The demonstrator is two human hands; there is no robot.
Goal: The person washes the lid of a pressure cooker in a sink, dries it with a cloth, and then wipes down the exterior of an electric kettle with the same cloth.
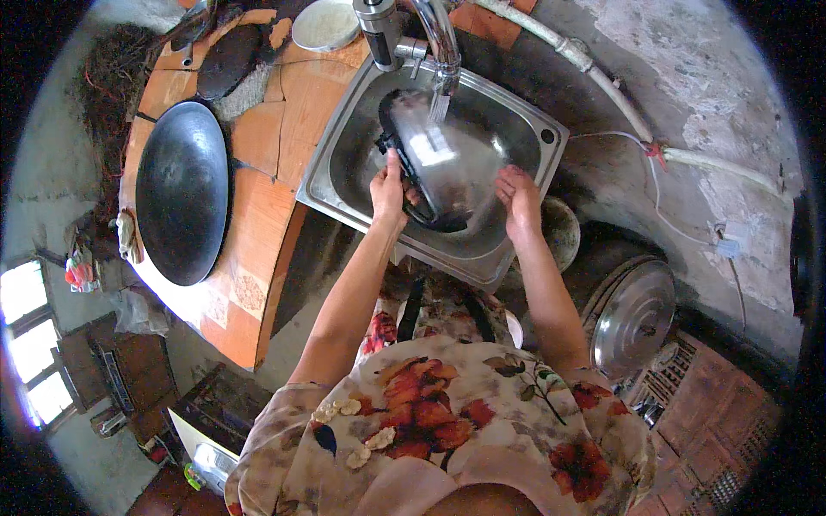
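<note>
In the steel sink, a shiny round piece with a black rim stands tilted under the tap. It looks like a pot lid or a shallow pan; I cannot tell which. My left hand grips its black left edge, thumb up along the rim and the other fingers partly hidden behind. Water falls from the spout onto its upper part. My right hand hovers at the sink's right side, fingers loosely bent and apart, with nothing in it.
Left of the sink, a large black wok lies on the orange tiled counter, near a dark round lid and a pale bowl. To the right are a big metal lid and a pipe along the wall.
</note>
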